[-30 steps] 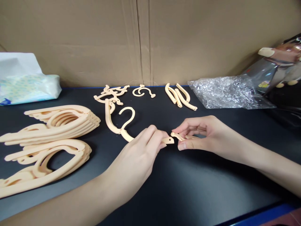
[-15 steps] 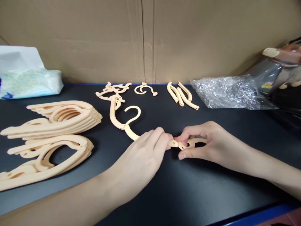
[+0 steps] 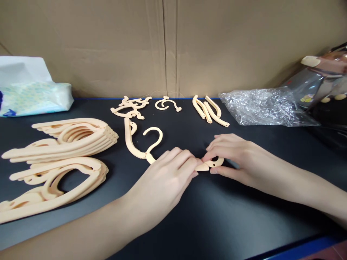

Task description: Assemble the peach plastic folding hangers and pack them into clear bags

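One hanger (image 3: 131, 142) lies part-built on the bench (image 3: 173, 231), between the two hands; its hook (image 3: 162, 137) is fitted at the middle joint, and a curved piece (image 3: 133, 127) sits at the far end of its left arm; the left hand (image 3: 172, 177) has its fingers closed over the right arm, hiding most of it; the right hand (image 3: 244, 162) pinches an end piece (image 3: 218, 163) in narrow fingers, right at the tip of that arm; the two parts meet there, but whether they are locked together I cannot tell; this joint looks to be the step in hand, the hanger otherwise nearly whole.

To the left of the hanger, an upper stack (image 3: 78, 150) and a lower stack (image 3: 78, 195) of folded hangers appear finished; behind it wait a heap of small pieces (image 3: 120, 109), loose hooks (image 3: 175, 104) and, behind and to its right, bare arms (image 3: 217, 115), so a few more seem left to build.
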{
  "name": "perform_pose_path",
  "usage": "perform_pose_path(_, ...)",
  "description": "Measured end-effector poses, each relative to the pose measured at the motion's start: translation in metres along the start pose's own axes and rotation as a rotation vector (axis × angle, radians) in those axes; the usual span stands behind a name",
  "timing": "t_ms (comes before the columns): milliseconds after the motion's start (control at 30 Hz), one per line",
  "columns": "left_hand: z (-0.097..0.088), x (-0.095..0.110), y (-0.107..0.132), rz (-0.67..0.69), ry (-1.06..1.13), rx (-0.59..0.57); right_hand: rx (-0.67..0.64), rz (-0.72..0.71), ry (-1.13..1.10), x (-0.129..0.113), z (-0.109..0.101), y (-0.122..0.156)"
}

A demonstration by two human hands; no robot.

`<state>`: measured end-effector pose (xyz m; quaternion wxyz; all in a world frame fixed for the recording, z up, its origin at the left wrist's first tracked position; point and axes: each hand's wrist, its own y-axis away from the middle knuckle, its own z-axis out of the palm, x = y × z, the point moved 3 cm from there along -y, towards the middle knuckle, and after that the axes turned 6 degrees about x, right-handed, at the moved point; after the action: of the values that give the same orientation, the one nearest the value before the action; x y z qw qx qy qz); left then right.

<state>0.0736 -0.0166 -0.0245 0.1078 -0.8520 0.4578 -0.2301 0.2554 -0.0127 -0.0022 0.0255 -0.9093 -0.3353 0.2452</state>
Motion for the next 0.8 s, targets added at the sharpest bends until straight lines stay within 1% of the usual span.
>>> perform_pose_path(67, 0.000, 0.000, 0.001, -0.006, -0.010, -0.017, 0.017, -0.079, 0.054, 0.004, -0.002, 0.000)
perform_pose_path(133, 0.000, 0.000, 0.002, -0.013, -0.012, -0.012, 0.042, -0.107, 0.116, 0.010, -0.005, 0.001)
perform_pose_path(233, -0.001, 0.000, 0.003, -0.017, -0.013, -0.005, 0.055, -0.077, 0.139, 0.017, -0.008, 0.001)
perform_pose_path(333, -0.002, -0.001, 0.004, -0.021, -0.025, 0.025, -0.013, -0.024, 0.035, 0.021, -0.009, -0.002)
perform_pose_path(433, -0.002, -0.003, 0.004, -0.027, -0.047, 0.076, -0.066, -0.026, -0.077, 0.017, -0.008, -0.005)
perform_pose_path(500, -0.002, -0.004, 0.004, -0.036, -0.049, 0.086, -0.072, -0.025, -0.130, 0.012, -0.007, -0.006)
perform_pose_path(600, -0.001, -0.006, 0.004, -0.044, -0.041, 0.086, -0.089, 0.031, -0.173, 0.003, -0.004, -0.004)
perform_pose_path(667, -0.002, -0.007, 0.004, -0.048, -0.032, 0.091, -0.102, 0.031, -0.154, -0.003, -0.001, -0.002)
perform_pose_path(733, -0.002, -0.007, 0.004, -0.053, -0.024, 0.093, -0.098, -0.019, -0.096, -0.006, 0.001, -0.002)
perform_pose_path(800, -0.002, -0.006, 0.004, -0.060, -0.014, 0.094, -0.056, -0.083, -0.028, -0.005, 0.001, -0.002)
